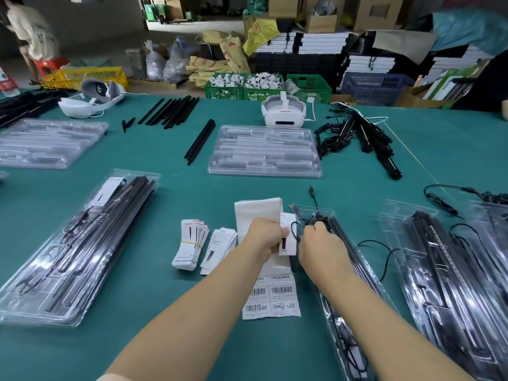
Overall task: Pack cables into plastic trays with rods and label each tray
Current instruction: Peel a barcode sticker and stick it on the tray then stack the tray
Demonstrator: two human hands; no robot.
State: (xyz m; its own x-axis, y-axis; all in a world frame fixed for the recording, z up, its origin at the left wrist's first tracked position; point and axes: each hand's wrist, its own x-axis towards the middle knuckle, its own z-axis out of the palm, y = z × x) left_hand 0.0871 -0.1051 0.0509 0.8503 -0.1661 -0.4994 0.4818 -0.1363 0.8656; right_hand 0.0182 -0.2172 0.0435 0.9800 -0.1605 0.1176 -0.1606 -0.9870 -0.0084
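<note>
My left hand [265, 237] pinches a white label card [287, 235] with a black mark on it. Right beside it, my right hand [320, 244] grips a black cable [295, 231] at the top of a clear plastic tray [354, 273] that holds black rods. A strip of barcode labels [270, 295] lies under my hands. Two stacks of label cards [191, 244] sit just to the left. A filled, labelled tray [79, 243] lies at the left, and more filled trays [450, 273] at the right.
An empty clear tray [264, 152] lies ahead, another [49, 143] at far left. Loose black rods [171, 111] and a cable heap [357, 136] lie beyond. Two white headsets [283, 111] rest on the green table. Crates and boxes stand behind; a person stands at far left.
</note>
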